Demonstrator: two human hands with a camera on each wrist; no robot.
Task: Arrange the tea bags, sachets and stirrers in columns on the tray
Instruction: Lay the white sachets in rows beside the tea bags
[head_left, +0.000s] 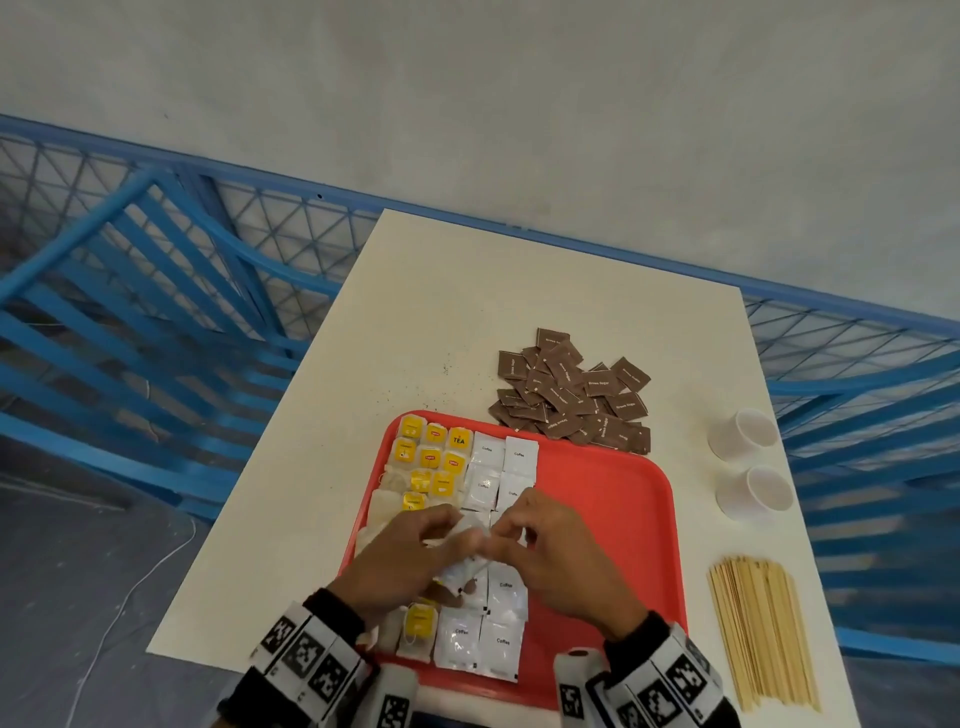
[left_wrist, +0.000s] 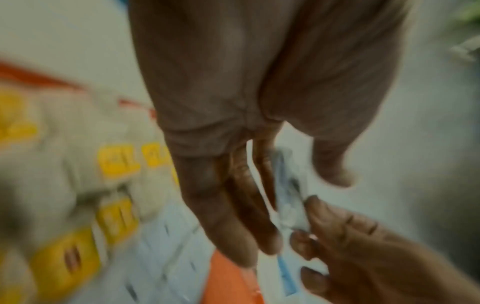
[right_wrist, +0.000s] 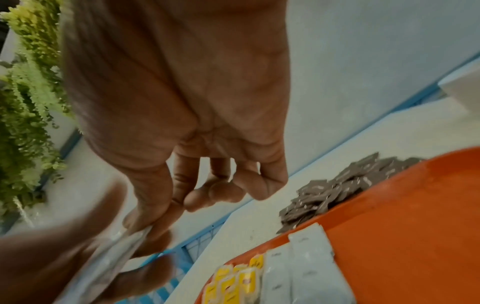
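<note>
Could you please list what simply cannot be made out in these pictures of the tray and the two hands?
- Head view: the left hand and right hand cover the middle of the white coffee sachet columns, so the order there is hidden.
- Head view: how many sachets the hands hold is unclear.
- Left wrist view: the tea bags are blurred and their print is unreadable.
- Head view: the red tray near edge lies behind the wrist bands.

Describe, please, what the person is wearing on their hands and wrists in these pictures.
Both hands are bare, with no gloves or rings visible. The left hand and right hand each come out of a dark cuff. Behind each cuff a white band wraps the wrist, printed with square black-and-white marker patterns. No cables show on either arm.
</note>
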